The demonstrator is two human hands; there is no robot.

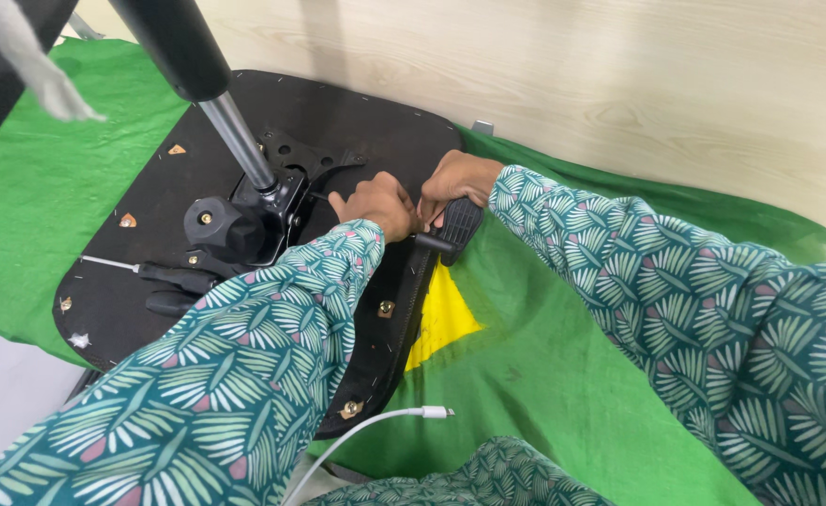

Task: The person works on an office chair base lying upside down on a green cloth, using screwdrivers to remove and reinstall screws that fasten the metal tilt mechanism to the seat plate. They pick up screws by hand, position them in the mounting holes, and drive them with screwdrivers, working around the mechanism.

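A black chair seat base (104, 281) lies upside down on green cloth (544, 375). Its metal mechanism (244, 220) and the gas-lift column (235, 131) rise from the middle. My left hand (375, 201) rests closed on the seat underside beside the mechanism. My right hand (455, 178) is closed next to it, just above a black ribbed lever paddle (457, 225) at the seat's edge. What the fingers pinch is hidden. Both arms wear teal leaf-patterned sleeves.
A screwdriver (165, 274) with a black handle lies on the seat's left part. A white charging cable (385, 422) curls near the front. A yellow patch (441, 319) shows on the cloth. A pale wooden wall (619, 75) stands behind.
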